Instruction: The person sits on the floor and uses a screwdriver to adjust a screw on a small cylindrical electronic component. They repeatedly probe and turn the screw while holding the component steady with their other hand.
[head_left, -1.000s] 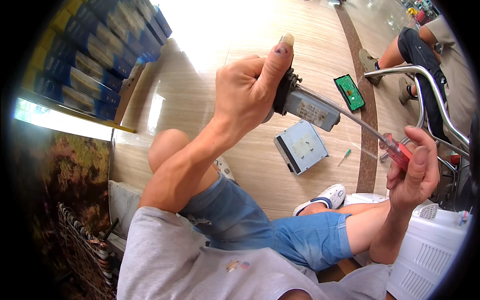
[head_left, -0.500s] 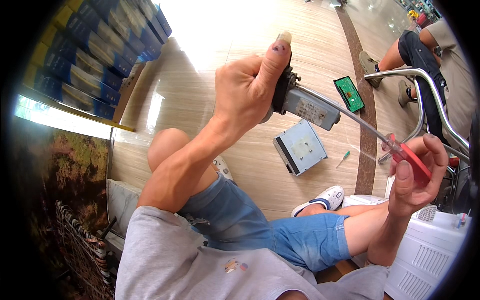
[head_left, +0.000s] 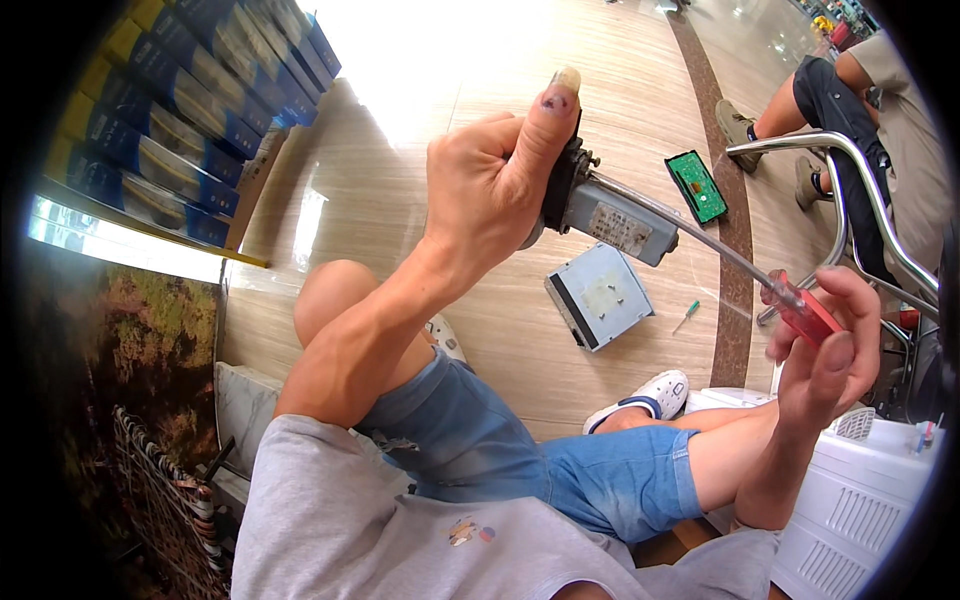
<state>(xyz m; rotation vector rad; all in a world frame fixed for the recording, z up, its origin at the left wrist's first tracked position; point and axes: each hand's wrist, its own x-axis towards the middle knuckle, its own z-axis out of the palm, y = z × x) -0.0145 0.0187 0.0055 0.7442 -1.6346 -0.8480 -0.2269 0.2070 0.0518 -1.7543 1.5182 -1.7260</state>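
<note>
With the left hand (head_left: 485, 195) clamped around the grey motor unit (head_left: 612, 215) and the right hand (head_left: 830, 345) gripping the red-handled screwdriver (head_left: 800, 312), keeping shaft and screw aligned should prevent slipping.

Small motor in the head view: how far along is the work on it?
Done: a grey metal casing and a green circuit board already lie apart on the floor. In hand: the left hand grips the small grey motor while the right hand drives a red-handled screwdriver into its end. Left: the motor looks still assembled.
</note>
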